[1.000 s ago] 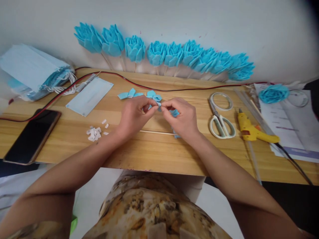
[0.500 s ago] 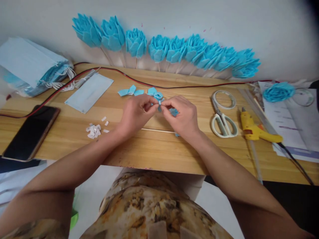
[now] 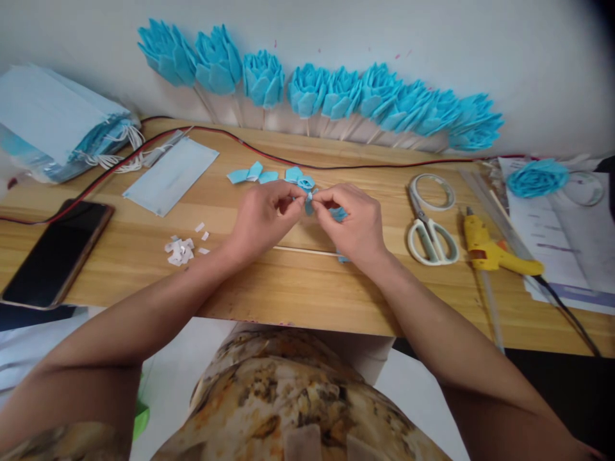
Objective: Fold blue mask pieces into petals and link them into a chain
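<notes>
My left hand (image 3: 262,218) and my right hand (image 3: 353,221) meet over the middle of the wooden table (image 3: 298,288). Both pinch a small folded blue piece (image 3: 309,200) between thumb and fingertips. More blue folded pieces (image 3: 269,175) lie just beyond the hands. A thin wooden stick (image 3: 307,251) lies on the table under my wrists. Another bit of blue shows under my right palm.
A row of blue flowers (image 3: 317,89) leans on the wall. Scissors (image 3: 430,234), a tape ring (image 3: 431,191), a yellow glue gun (image 3: 494,253) and papers (image 3: 562,237) are at right. A phone (image 3: 52,253), a flat mask (image 3: 170,176), a mask stack (image 3: 57,131), white scraps (image 3: 180,251) and a red-black cable (image 3: 144,144) are at left.
My hands stay pinched together on the blue piece, with small finger shifts. The view has tilted slightly, so everything sits a little lower in the picture.
</notes>
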A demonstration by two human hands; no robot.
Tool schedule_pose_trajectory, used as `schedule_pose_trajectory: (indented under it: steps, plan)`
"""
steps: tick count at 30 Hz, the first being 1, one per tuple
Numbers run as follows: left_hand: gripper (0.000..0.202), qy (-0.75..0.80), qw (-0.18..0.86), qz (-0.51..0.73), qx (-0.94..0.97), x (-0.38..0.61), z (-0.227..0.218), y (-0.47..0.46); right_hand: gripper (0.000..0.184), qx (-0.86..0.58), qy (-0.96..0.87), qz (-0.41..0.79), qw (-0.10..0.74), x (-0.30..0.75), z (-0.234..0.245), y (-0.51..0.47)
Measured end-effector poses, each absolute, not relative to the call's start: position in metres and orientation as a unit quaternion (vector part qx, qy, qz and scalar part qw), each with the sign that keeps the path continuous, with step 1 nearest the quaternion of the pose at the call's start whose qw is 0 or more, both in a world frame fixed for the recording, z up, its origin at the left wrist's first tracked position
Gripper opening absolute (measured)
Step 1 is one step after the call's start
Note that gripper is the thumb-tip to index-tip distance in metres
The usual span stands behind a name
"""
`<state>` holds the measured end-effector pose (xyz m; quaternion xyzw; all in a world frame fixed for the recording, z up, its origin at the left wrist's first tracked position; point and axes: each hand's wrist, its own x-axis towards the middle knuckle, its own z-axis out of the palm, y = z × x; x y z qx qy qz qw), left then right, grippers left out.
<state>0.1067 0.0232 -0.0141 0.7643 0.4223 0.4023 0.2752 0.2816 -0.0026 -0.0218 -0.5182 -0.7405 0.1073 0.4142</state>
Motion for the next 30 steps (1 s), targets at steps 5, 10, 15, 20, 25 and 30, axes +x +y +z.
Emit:
schedule_pose_trajectory:
  steps: [5, 10, 15, 20, 25, 30]
  plan:
    - [0.013, 0.428, 0.273, 0.414, 0.755, 0.107, -0.015, 0.024, 0.013, -0.511, -0.735, 0.121, 0.429, 0.281, -0.022, -0.003]
    - [0.013, 0.437, 0.290, 0.415, 0.743, 0.108, -0.016, 0.026, 0.010, -0.523, -0.708, 0.177, 0.439, 0.280, -0.020, -0.004]
    - [0.018, 0.434, 0.344, 0.412, 0.724, 0.106, -0.011, 0.026, 0.008, -0.535, -0.673, 0.233, 0.455, 0.280, -0.016, -0.003]
    - [0.019, 0.436, 0.406, 0.443, 0.670, 0.101, -0.006, 0.029, 0.011, -0.531, -0.621, 0.327, 0.475, 0.284, -0.014, 0.001]
    - [0.023, 0.419, 0.479, 0.407, 0.655, 0.099, -0.006, 0.035, 0.012, -0.516, -0.591, 0.391, 0.481, 0.286, -0.015, 0.004]
    - [0.016, 0.399, 0.537, 0.367, 0.647, 0.101, -0.007, 0.035, 0.016, -0.511, -0.596, 0.405, 0.468, 0.287, -0.014, 0.003]
